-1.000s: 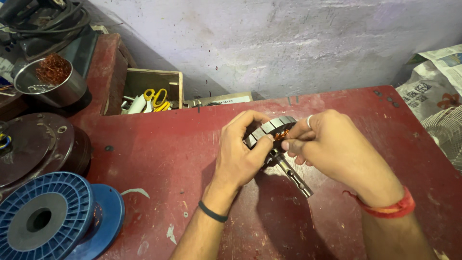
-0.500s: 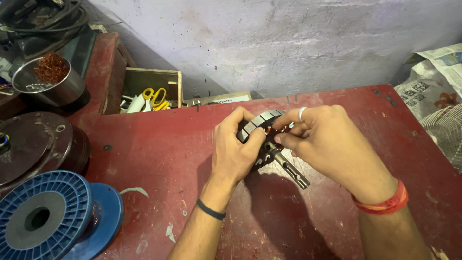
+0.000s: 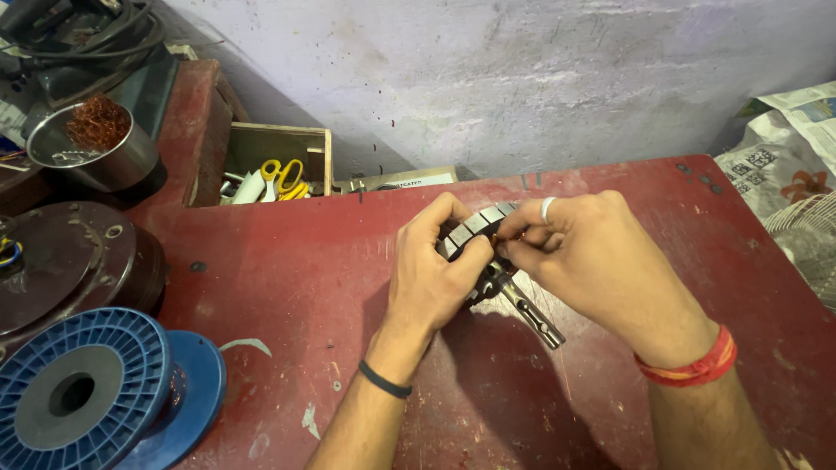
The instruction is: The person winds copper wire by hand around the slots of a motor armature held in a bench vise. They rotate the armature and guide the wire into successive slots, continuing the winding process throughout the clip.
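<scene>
Over the red desk (image 3: 287, 261), our left hand (image 3: 431, 278) grips the slotted motor core (image 3: 477, 228); our right hand (image 3: 592, 257), at three o'clock, pinches its rim, mid-fitting; careful fingertip work comes next.

Your bench (image 3: 287, 261) is dark red with pale chipped patches. The round part (image 3: 477, 228) you grip is grey steel in banded segments. A blue spool (image 3: 83, 396) sits at your left; yellow-handled scissors (image 3: 283, 177) lie in the wooden box (image 3: 279, 139). Your right wrist wears a red-orange thread (image 3: 692, 365), the left a black band (image 3: 385, 380).
</scene>
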